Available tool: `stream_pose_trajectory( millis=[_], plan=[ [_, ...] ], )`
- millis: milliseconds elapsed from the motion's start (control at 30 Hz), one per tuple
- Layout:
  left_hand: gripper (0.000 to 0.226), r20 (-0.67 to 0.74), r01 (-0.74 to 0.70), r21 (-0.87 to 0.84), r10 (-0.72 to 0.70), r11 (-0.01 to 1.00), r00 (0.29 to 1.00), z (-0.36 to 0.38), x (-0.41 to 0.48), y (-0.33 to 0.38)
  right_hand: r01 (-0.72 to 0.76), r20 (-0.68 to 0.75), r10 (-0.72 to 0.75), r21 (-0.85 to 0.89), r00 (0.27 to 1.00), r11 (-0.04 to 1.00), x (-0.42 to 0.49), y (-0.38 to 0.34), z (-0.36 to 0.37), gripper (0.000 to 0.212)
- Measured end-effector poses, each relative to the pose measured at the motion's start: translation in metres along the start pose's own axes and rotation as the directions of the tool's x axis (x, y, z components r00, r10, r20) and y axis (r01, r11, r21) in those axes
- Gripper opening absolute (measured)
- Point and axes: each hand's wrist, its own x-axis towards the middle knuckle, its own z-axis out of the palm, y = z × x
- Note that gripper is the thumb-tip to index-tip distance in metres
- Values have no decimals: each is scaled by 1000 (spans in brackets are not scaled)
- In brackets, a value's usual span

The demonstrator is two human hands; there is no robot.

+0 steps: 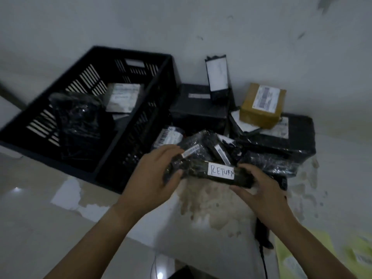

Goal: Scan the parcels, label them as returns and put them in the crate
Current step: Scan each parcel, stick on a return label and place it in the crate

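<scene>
Both hands hold a small black-wrapped parcel [197,170] above the floor, in front of the pile. A white label [221,171] reading RETURN is stuck on its front. My left hand [155,174] grips the parcel's left end, thumb under it and fingers over the top. My right hand [259,188] holds its right end, fingers curled around it. The black slatted crate [128,135] stands to the left with two wrapped parcels [84,121] inside. A dark scanner [261,234] with a cable lies on the floor under my right forearm.
A pile of black-wrapped parcels [275,137] and a brown box [261,105] sits against the white wall on the right. A slim black parcel [218,77] leans upright on the wall. Yellow-green sheets [298,256] lie at the lower right, torn white paper [68,194] at the left.
</scene>
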Motion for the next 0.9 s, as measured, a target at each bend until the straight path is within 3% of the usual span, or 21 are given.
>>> stream_pose_trajectory(
  millis=[133, 233, 333, 500, 667, 900],
  plan=[
    [50, -79, 92, 222, -77, 971, 994, -62, -10, -48, 37, 17, -38, 39, 999, 999, 24, -44, 17, 46],
    [51, -29, 107, 227, -103, 968, 994, -90, -23, -82, 49, 51, -55, 105, 997, 993, 44, -79, 36, 41],
    [50, 57, 33, 268, -50, 963, 997, -106, -35, -107, 51, 73, -62, 142, 995, 989, 69, -116, 57, 39],
    [50, 121, 40, 367, -90, 929, 989, -112, -45, -145, 347, 59, -347, 2, 936, 938, 121, -171, 85, 50],
    [47, 92, 12, 356, -48, 934, 995, -106, -46, -151, 572, 297, -516, -141, 803, 808, 183, -220, 109, 51],
    [48, 78, 18, 355, -49, 935, 996, -102, -46, -158, 610, 604, -328, -345, 726, 714, 227, -260, 159, 50]
  ],
)
